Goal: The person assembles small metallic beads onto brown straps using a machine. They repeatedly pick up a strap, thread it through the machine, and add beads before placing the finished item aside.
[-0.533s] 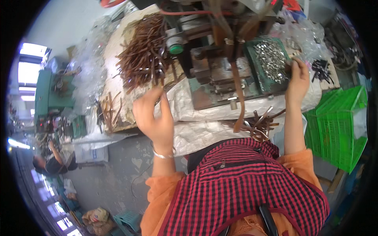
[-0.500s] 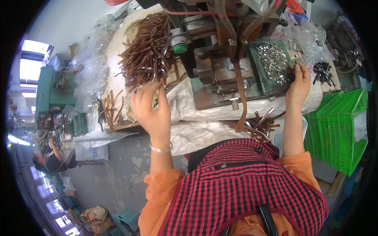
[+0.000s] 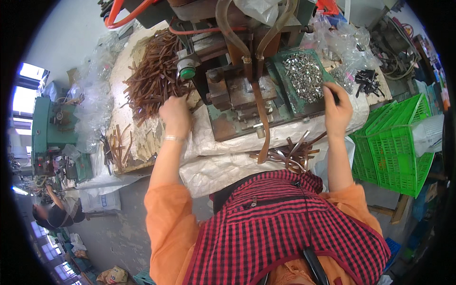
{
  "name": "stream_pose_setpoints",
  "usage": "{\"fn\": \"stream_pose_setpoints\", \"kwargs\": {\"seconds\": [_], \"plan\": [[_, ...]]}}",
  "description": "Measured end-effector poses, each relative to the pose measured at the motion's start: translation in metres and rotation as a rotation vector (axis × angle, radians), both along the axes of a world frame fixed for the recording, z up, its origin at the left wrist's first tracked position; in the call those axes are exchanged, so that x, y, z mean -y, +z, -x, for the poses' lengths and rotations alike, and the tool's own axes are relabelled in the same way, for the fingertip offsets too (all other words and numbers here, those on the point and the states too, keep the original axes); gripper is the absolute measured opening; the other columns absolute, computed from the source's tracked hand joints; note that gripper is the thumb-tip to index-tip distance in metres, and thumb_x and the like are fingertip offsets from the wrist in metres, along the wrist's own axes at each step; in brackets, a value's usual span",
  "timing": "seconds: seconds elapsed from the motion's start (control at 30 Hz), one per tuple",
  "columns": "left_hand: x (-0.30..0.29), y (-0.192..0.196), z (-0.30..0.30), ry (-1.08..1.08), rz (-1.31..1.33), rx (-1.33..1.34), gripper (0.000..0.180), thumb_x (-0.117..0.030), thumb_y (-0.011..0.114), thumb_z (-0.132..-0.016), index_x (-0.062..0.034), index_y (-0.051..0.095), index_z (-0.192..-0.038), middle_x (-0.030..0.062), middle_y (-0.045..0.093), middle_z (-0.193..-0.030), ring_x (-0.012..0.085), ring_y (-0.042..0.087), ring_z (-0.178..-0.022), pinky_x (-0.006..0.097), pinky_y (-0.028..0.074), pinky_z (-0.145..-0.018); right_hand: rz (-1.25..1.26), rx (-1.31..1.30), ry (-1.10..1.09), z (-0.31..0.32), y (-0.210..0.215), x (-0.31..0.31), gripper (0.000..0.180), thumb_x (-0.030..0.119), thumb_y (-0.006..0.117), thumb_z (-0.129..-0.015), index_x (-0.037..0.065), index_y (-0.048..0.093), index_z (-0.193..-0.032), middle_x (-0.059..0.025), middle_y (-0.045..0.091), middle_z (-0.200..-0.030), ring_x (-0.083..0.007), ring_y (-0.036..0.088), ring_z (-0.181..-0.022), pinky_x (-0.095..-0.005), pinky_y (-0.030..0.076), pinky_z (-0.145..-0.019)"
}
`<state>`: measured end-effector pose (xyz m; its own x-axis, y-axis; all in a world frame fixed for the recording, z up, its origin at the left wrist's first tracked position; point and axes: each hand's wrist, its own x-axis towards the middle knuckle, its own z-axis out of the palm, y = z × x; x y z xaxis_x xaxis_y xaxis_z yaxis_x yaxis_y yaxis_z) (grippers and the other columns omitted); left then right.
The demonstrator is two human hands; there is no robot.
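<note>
My left hand (image 3: 175, 116) is at the near edge of a heaped pile of narrow brown leather-like strips (image 3: 154, 71). Its fingers point into the pile and are partly hidden and smeared, so their grip does not show. At the near right corner of a green tray (image 3: 311, 108) holding small shiny metal pieces (image 3: 304, 78) is my right hand (image 3: 338, 108). Its fingers are curled and closed at the tips, and what lies in them, if anything, is too small to name. Between the hands stands a bench press (image 3: 244, 90) with a metal block.
More strips (image 3: 292, 154), some with shiny ends, lie on white sheeting before my apron. A long brown strap-like piece (image 3: 261, 123) hangs over the press front. Green crates (image 3: 394, 142) stand at right, black strips (image 3: 368, 83) behind them. A co-worker (image 3: 57, 211) sits far left.
My left hand has moved away from me onto the strip pile. My right hand has come slightly nearer to me along the tray's right side. The whole view has shifted a little.
</note>
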<state>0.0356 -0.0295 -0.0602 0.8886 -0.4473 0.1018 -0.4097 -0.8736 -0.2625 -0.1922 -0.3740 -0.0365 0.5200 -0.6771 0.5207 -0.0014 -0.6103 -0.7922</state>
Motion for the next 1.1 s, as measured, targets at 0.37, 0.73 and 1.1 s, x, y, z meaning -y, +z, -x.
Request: {"fn": "stream_pose_setpoints", "kwargs": {"seconds": [0.37, 0.73, 1.1], "plan": [[-0.037, 0.054, 0.033, 0.143, 1.238, -0.661, 0.017, 0.008, 0.064, -0.085, -0.0001, 0.061, -0.099, -0.0038, 0.057, -0.077, 0.0034, 0.054, -0.071, 0.018, 0.043, -0.062, -0.077, 0.092, 0.401, -0.032, 0.078, -0.054, 0.018, 0.002, 0.069, -0.087, 0.0, 0.071, -0.105, -0.0083, 0.071, -0.098, -0.0149, 0.066, -0.094, -0.0278, 0.051, -0.085], [0.017, 0.067, 0.085, -0.055, 1.769, -0.153, 0.011, -0.008, 0.064, -0.098, 0.0011, 0.065, -0.104, 0.0116, 0.071, -0.095, 0.0115, 0.065, -0.083, 0.023, 0.051, -0.067, -0.582, 0.261, 0.464, -0.072, 0.063, -0.109, 0.037, 0.001, 0.071, -0.085, -0.004, 0.058, -0.119, -0.0085, 0.071, -0.097, -0.0119, 0.066, -0.092, -0.0256, 0.051, -0.084], [0.078, 0.113, 0.122, -1.039, 1.031, 0.282, 0.024, -0.007, 0.081, -0.072, -0.005, 0.071, -0.094, 0.0133, 0.072, -0.1, 0.0186, 0.063, -0.065, 0.029, 0.047, -0.053, -0.398, 0.077, 0.706, -0.036, 0.106, -0.103, 0.05, 0.001, 0.059, -0.088, 0.0, 0.05, -0.137, -0.0137, 0.065, -0.123, -0.0205, 0.062, -0.118, -0.0313, 0.046, -0.1]]}}
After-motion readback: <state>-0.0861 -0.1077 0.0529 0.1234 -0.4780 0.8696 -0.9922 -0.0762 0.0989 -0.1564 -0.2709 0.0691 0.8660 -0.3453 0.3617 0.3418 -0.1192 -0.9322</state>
